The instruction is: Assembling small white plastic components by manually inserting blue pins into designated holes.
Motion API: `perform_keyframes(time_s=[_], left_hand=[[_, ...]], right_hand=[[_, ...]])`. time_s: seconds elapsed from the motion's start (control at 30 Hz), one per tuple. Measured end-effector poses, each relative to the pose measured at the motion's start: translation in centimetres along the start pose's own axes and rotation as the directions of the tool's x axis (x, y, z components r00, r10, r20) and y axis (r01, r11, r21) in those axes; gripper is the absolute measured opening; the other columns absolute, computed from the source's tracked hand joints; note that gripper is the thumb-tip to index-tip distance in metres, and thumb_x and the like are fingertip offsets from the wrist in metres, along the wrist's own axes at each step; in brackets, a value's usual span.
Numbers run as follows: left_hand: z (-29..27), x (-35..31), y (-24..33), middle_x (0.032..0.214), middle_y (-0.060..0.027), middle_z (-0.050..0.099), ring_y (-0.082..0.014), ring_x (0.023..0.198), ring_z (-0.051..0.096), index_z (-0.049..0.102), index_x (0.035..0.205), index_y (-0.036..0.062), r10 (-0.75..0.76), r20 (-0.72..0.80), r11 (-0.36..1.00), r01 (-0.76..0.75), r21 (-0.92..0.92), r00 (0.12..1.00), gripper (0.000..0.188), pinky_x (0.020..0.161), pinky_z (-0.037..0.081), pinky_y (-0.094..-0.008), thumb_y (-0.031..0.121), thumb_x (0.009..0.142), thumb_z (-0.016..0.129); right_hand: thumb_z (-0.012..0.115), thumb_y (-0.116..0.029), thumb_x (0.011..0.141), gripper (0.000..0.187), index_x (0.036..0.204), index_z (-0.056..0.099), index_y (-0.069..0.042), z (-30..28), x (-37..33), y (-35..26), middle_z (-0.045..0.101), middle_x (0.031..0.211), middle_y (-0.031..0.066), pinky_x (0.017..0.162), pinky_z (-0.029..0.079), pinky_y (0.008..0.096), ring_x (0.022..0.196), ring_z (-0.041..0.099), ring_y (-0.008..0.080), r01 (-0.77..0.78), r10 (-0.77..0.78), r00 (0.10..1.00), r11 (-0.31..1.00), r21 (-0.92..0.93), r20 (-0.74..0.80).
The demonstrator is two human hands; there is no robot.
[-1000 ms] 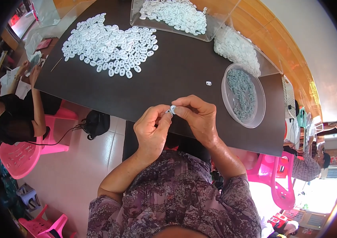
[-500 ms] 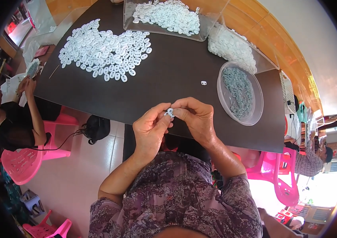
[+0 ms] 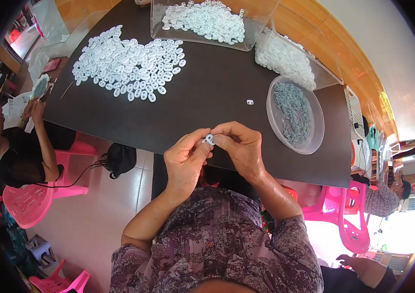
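Observation:
Both hands meet over the near edge of the dark table (image 3: pixel 207 88). Between their fingertips is a small white plastic piece (image 3: pixel 209 140) with rounded loops. My left hand (image 3: pixel 186 158) pinches it from the left, thumb against fingers. From the other side, the thumb and forefinger of my right hand (image 3: pixel 240 149) press on it. Whether a second small part sits inside the pinch is hidden by the fingers. Beyond the right hand, one loose white piece with two holes (image 3: pixel 250 102) lies on the tabletop.
White oval two-hole pieces (image 3: pixel 129 66) are heaped at the far left. A clear box (image 3: pixel 236 46) of white pieces and a filled clear bag (image 3: pixel 285 58) stand behind. At right is a round tub (image 3: pixel 320 124) of small grey-green parts. Another person (image 3: pixel 26 151) sits at left.
My hands keep their pinch on the white piece, with barely any shift. At the lower right, another person's arm has come into view.

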State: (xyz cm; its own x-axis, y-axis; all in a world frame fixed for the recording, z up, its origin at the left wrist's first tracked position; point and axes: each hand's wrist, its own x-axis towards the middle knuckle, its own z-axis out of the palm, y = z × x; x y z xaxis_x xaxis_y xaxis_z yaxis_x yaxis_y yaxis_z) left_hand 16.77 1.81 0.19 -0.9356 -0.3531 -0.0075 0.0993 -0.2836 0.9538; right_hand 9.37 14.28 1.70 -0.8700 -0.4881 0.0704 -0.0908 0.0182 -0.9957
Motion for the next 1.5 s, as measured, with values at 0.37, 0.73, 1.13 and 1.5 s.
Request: perform_keyframes(time_s=[0.37, 0.73, 1.13, 1.5], left_hand=[[-0.6, 0.4, -0.9, 0.086, -0.0079, 0.063, -0.0089, 0.070, 0.058, 0.060, 0.113, -0.0055, 0.008, 0.053, 0.962, 0.007, -0.274, 0.999, 0.025, 0.059, 0.047, -0.0191, -0.001, 0.089, 0.057], [0.1, -0.4, -1.2, 0.090, -0.0057, 0.062, -0.0077, 0.074, 0.054, 0.060, 0.113, -0.0048, 0.054, -0.007, 0.947, -0.053, -0.317, 0.999, 0.023, 0.068, 0.046, -0.0199, 0.003, 0.091, 0.056], [0.7, -0.8, -1.1, 0.089, -0.0024, 0.058, -0.0055, 0.072, 0.052, 0.061, 0.112, -0.0032, 0.098, -0.033, 0.971, -0.103, -0.216, 0.995, 0.023, 0.064, 0.044, -0.0174, 0.005, 0.091, 0.057], [1.0, -0.9, -2.1, 0.084, -0.0007, 0.054, -0.0037, 0.063, 0.047, 0.064, 0.108, -0.0012, 0.339, -0.105, 0.939, -0.343, -0.020, 0.935, 0.021, 0.049, 0.036, -0.0166, 0.012, 0.091, 0.059]], right_hand=[[0.064, 0.006, 0.079, 0.030, 0.108, 0.062, -0.001, 0.3, -1.4, 0.4, 0.058, 0.101, 0.0065, 0.073, 0.046, 0.0233, 0.081, 0.057, 0.0111, 0.167, -0.160, 0.986, 0.972, -0.164, 0.054], [0.068, 0.004, 0.066, 0.036, 0.101, 0.065, -0.001, 1.0, -1.5, 0.9, 0.063, 0.091, 0.0101, 0.067, 0.048, 0.0320, 0.077, 0.056, 0.0230, 0.404, -0.446, 0.895, 0.831, -0.383, -0.022], [0.066, 0.007, 0.068, 0.029, 0.096, 0.065, 0.000, 1.5, -2.2, 0.6, 0.064, 0.087, 0.0069, 0.062, 0.045, 0.0271, 0.075, 0.054, 0.0174, 0.308, -0.346, 0.929, 0.919, -0.247, -0.129], [0.065, 0.010, 0.072, 0.030, 0.101, 0.062, 0.002, 2.4, -2.5, 0.8, 0.062, 0.090, 0.0090, 0.067, 0.046, 0.0247, 0.076, 0.055, 0.0148, 0.464, -0.528, 0.839, 0.821, -0.332, -0.132]])
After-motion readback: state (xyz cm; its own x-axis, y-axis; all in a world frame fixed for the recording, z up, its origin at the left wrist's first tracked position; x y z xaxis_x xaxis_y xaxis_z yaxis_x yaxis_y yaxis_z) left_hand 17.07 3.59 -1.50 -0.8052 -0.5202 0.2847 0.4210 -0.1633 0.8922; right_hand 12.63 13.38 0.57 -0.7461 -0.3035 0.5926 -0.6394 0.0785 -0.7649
